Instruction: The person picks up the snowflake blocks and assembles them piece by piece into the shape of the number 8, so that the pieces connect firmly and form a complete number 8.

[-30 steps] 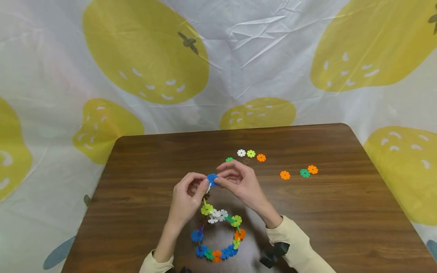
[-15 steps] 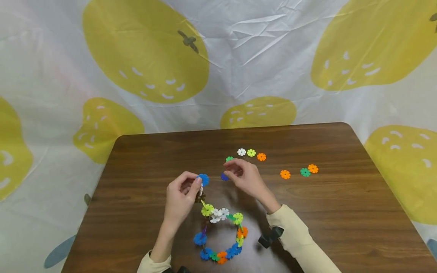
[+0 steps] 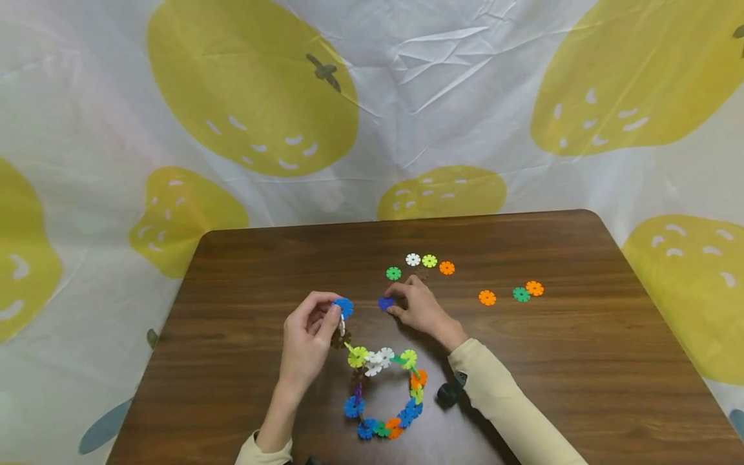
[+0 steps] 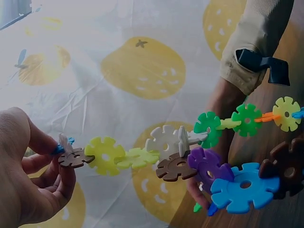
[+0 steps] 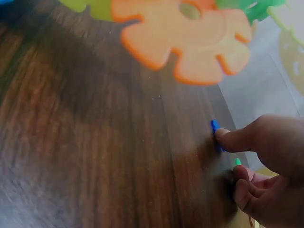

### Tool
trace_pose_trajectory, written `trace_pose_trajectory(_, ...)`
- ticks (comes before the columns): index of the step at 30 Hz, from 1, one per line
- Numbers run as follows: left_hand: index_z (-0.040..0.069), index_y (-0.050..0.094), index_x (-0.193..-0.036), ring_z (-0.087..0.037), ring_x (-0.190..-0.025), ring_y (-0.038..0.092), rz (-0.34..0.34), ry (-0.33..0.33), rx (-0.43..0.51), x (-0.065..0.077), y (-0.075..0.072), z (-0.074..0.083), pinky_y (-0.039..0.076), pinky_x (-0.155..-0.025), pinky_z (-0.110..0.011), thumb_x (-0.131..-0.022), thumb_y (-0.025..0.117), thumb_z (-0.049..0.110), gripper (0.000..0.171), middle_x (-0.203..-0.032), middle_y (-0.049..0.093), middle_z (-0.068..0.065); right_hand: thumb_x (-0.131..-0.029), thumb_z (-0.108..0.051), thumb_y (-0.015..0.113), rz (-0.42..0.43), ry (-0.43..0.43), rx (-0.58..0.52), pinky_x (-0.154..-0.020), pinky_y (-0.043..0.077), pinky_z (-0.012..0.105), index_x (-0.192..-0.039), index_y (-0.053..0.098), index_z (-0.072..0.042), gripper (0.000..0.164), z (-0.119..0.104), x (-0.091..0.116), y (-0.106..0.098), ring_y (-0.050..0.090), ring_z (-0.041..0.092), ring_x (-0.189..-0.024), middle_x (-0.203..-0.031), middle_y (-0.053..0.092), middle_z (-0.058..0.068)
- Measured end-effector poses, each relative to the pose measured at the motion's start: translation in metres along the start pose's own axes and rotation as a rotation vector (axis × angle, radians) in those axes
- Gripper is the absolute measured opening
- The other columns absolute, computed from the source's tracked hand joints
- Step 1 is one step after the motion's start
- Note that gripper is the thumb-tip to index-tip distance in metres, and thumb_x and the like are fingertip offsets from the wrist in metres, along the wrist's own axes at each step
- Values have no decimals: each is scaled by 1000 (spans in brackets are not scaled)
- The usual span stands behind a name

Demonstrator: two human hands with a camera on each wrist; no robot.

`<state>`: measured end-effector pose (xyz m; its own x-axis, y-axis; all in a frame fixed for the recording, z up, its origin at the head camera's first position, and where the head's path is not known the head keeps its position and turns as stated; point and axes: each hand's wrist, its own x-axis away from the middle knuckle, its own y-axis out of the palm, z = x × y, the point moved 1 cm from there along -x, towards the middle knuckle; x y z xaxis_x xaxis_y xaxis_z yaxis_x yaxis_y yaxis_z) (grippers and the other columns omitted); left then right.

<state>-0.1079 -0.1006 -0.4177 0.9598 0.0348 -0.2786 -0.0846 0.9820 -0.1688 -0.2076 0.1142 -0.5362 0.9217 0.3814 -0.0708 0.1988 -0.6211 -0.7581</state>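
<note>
Head view: the left hand (image 3: 307, 336) pinches the chain (image 3: 373, 363); left wrist: a tug could part its joints (image 4: 121, 158); right wrist: the right hand (image 5: 282, 159) touches a blue disc (image 5: 216, 128) on the desk (image 5: 118, 142), grip unclear, so nudging could skid it.

Wood-grain table (image 3: 581, 374).
Far: green disc (image 3: 393, 273), white disc (image 3: 413, 259), yellow disc (image 3: 429, 261), orange disc (image 3: 447, 268). Nearer: blue disc (image 3: 385, 303). Right: second orange disc (image 3: 487, 298), teal disc (image 3: 521, 294) touching third orange disc (image 3: 535, 288).

A fruit-printed cloth (image 3: 380, 123) hangs behind the brown table (image 3: 587, 361).
</note>
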Motion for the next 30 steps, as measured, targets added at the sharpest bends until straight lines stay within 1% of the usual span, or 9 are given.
trace_pose_trajectory(4, -5, 69, -103, -6, -70, 59, -4, 20, 10, 0, 1, 1, 50, -60, -13, -96, 63, -3, 9, -85, 64, -18, -80, -7, 83, 0, -10, -45, -81, 52, 38, -99, 67, -7, 25, -1, 2, -2, 55, 21, -87, -96, 60, 9)
trace_pose_trajectory(8, -6, 68, -102, -5, -70, 59, -3, 30, 18, 1, 2, 1, 49, -60, -13, -95, 63, -5, 9, -84, 64, -19, -81, 1, 79, 0, -14, -155, -73, 55, 29, -91, 61, -9, 22, -3, 5, -5, 61, 15, -78, -87, 67, 5)
trace_pose_trajectory(11, -7, 68, -101, -5, -71, 59, 2, 46, 18, 0, 3, 1, 49, -60, -13, -94, 64, -7, 9, -85, 64, -19, -85, 2, 76, 40, -27, -264, -66, 56, 23, -90, 62, -9, 18, -7, 11, -13, 63, 12, -72, -83, 71, 5)
trace_pose_trajectory(15, -8, 69, -99, -4, -73, 59, 10, 71, 14, 0, 5, 1, 50, -61, -12, -93, 64, -8, 8, -85, 64, -20, -88, -2, 76, 119, -88, -437, -69, 60, 25, -98, 69, -8, 13, -28, 22, -34, 68, 13, -77, -89, 74, 7)
trace_pose_trajectory(19, -8, 69, -98, -4, -73, 59, 13, 82, 21, -1, 6, 2, 52, -62, -13, -92, 65, -8, 7, -86, 65, -20, -93, -4, 72, 151, -196, -616, -75, 63, 31, -105, 73, -8, 14, -58, 34, -57, 73, 15, -84, -97, 75, 10)
trace_pose_trajectory(22, -8, 69, -98, -4, -73, 60, 10, 87, 29, -1, 8, 3, 52, -63, -13, -93, 64, -8, 7, -87, 65, -21, -94, 1, 67, 174, -329, -697, -79, 63, 34, -107, 72, -5, 14, -78, 40, -67, 74, 17, -88, -99, 74, 14)
trace_pose_trajectory(24, -8, 69, -98, -4, -72, 60, 6, 91, 34, -1, 9, 4, 52, -63, -13, -93, 64, -7, 6, -87, 64, -21, -94, 7, 65, 202, -426, -714, -81, 63, 34, -106, 72, -1, 16, -87, 42, -70, 74, 18, -91, -99, 73, 17)
trace_pose_trajectory(26, -8, 69, -97, -4, -72, 60, 4, 90, 33, -1, 10, 5, 52, -62, -13, -94, 64, -6, 6, -87, 64, -20, -92, 12, 64, 233, -511, -702, -83, 63, 35, -106, 71, 1, 19, -93, 42, -71, 73, 19, -94, -100, 73, 20)
trace_pose_trajectory(30, -7, 69, -97, -5, -71, 60, 4, 84, 32, 0, 11, 6, 52, -62, -14, -94, 65, -5, 5, -87, 65, -20, -87, 18, 65, 281, -602, -658, -84, 63, 34, -104, 72, 1, 24, -98, 43, -71, 73, 19, -96, -101, 73, 21)
